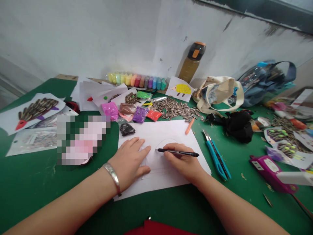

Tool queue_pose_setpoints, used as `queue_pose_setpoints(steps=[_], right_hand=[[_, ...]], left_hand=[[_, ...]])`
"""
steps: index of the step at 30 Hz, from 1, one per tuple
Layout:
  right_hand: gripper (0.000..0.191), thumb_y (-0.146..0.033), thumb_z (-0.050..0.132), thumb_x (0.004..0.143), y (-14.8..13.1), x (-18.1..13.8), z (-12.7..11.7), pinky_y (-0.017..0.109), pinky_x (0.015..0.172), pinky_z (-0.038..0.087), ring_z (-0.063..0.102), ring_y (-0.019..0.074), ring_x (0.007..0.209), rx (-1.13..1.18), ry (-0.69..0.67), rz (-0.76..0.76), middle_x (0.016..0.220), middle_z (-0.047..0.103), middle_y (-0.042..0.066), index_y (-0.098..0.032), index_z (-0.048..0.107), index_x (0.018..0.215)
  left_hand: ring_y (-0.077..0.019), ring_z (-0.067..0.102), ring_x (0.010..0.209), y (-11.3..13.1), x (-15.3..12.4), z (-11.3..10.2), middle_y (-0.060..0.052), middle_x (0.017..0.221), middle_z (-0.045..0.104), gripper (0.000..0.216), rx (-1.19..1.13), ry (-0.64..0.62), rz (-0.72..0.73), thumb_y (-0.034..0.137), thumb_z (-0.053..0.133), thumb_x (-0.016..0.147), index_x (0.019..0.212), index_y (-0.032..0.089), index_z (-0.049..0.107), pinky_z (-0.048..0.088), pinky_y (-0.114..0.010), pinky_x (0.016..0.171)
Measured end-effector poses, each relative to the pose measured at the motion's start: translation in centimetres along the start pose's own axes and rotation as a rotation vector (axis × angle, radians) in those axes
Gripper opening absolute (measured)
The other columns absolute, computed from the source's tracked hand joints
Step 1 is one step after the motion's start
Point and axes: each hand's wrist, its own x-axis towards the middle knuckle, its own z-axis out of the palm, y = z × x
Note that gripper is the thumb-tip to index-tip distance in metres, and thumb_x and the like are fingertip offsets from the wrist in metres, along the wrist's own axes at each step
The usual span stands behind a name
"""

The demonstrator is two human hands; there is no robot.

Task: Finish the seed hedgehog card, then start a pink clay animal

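Note:
A white sheet of paper [171, 130] lies on the green table [36, 182] in front of me, with a faint curved pencil line on it. My left hand [130, 161] lies flat on the sheet's left part, fingers stretched out, a silver bracelet [112, 178] on the wrist. My right hand [183, 163] is closed round a black pen [178, 152], whose tip touches the paper near the curved line.
A pile of sunflower seeds [176, 109], small bags of coloured clay [139, 114] and a row of clay pots [137, 80] lie beyond the sheet. Two blue utility knives [216, 156], a purple glue gun [271, 171], bags [220, 91] and a bottle [192, 62] are on the right.

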Motion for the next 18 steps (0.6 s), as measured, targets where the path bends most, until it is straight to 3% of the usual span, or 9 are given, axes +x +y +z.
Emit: queue_pose_setpoints(steps=[18], right_hand=[[0.013,-0.021,0.063,0.08,-0.15,0.0,-0.2,0.033,0.077,0.048,0.066,0.018,0.079,-0.078,-0.056,-0.034,0.084,0.075,-0.001,-0.025,0.073,0.087]], left_hand=[[-0.036,0.04,0.129,-0.04,0.07,0.07,-0.017,0.136,0.051,0.057,-0.029,0.006,0.003,0.041,0.071,0.077,0.128,0.019,0.057,0.035,-0.051,0.108]])
